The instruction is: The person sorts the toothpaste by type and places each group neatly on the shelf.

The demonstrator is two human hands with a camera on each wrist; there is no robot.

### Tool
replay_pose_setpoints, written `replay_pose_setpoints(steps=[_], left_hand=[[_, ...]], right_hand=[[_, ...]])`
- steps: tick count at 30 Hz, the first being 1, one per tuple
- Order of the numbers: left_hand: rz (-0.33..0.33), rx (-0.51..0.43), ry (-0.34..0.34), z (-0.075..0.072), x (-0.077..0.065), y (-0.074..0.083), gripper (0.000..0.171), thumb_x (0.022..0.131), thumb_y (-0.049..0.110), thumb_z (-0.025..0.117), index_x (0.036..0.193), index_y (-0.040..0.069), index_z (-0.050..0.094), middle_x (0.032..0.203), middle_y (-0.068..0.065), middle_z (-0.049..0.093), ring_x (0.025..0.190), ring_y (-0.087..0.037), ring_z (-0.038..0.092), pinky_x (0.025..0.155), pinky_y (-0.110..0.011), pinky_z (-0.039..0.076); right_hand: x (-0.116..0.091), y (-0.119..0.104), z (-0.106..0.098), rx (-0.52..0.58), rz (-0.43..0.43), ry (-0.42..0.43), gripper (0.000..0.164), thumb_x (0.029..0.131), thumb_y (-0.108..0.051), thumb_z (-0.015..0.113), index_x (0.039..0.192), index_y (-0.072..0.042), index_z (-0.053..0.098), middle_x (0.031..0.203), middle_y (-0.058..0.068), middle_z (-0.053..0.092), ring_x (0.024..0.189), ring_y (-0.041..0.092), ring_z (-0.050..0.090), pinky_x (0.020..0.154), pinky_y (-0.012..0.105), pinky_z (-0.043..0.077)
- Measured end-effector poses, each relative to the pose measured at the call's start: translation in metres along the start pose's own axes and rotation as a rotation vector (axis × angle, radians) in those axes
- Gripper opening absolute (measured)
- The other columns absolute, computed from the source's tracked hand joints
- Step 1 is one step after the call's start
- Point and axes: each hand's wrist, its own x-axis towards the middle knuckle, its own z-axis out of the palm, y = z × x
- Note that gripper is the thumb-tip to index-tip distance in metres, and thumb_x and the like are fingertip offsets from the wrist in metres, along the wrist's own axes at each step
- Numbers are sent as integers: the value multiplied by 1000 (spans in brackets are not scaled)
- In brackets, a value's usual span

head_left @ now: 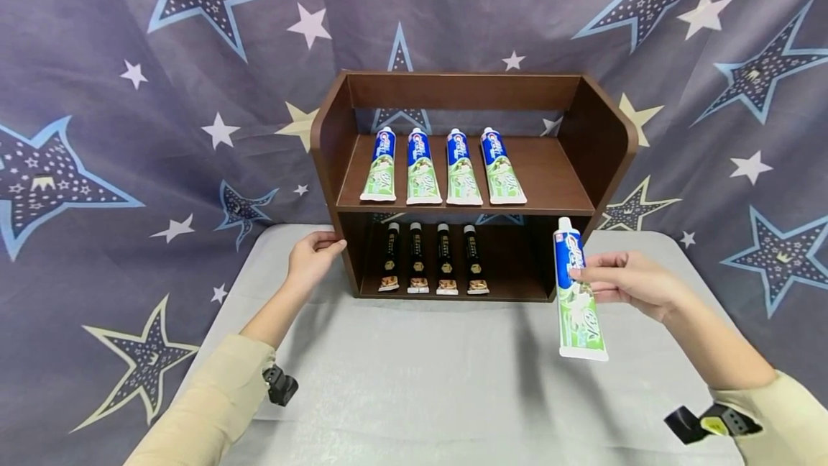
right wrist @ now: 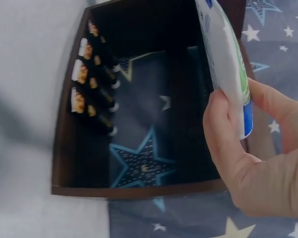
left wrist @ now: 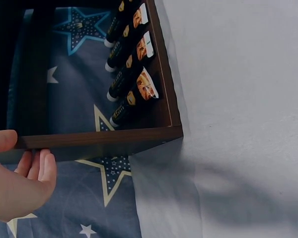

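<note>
A brown two-tier shelf (head_left: 462,92) stands on the table. My left hand (head_left: 313,259) pinches the front edge of its left side panel, thumb on one face and fingers on the other in the left wrist view. In front of the shelf's lower right corner, my right hand (head_left: 637,285) grips a blue, green and white toothpaste tube (head_left: 579,318) in the air, cap up. Several matching toothpaste tubes (head_left: 423,171) lie in a row on the upper tier. On the lower tier is a row of several black tubes (head_left: 444,257) with white caps, their crimped ends facing front.
The table (head_left: 414,372) has a pale grey cover. Behind it hangs a grey curtain (head_left: 259,34) printed with stars. To the right of the last toothpaste tube, bare board (head_left: 550,171) shows on the upper tier.
</note>
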Motion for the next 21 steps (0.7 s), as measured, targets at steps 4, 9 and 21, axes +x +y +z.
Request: replay_pose_setpoints(steps=[4,9,21], left_hand=[[-4,5,-4,0,0,-1,38,93,25,60,121,0,61,118,-19,65,107,-24,60,74,-15,43],[-3,8,5,0,1,-1,38,93,25,60,121,0,61,118,-20,64,107,-25,60,73,-14,42],[-5,-3,11,1,0,0,37,93,23,61,120,-1,61,117,-19,65,105,-23,60,73,-14,42]], right_hand=[[2,-17,0,-24,8,53,12,94,-15,61,88,-21,69,83,-10,74,75,3,70,73,22,59],[8,-37,-1,-59,24,154,30,94,-21,62,118,-5,54,81,-15,71,72,0,67,70,19,58],[30,-71,12,-226,-3,360,69,93,-34,62,142,6,34,73,-21,59,64,-7,55,61,11,51]])
